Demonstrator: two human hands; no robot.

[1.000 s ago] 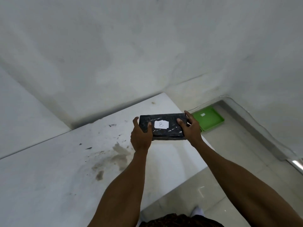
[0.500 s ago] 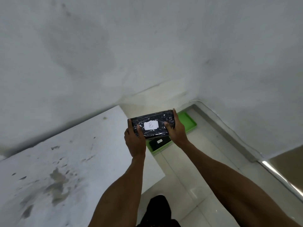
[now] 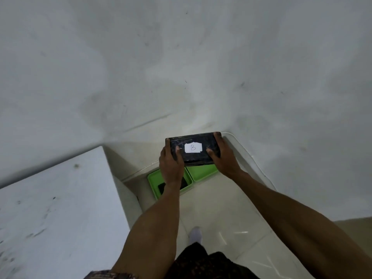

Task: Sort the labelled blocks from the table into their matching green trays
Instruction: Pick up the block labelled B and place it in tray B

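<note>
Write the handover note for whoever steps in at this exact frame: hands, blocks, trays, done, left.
Left hand: gripping the left end of the black block labelled B.
Right hand: gripping its right end; the block is held level above the floor.
Two green trays sit side by side on the floor by the wall. The left tray already holds a dark block, label hidden. The right tray shows only bare green; tray labels not visible.
Left to do: check which tray is B, then lower the block in.

left tray (image 3: pixel 154 179) contents mostly hidden by left hand (image 3: pixel 171 168)
</note>
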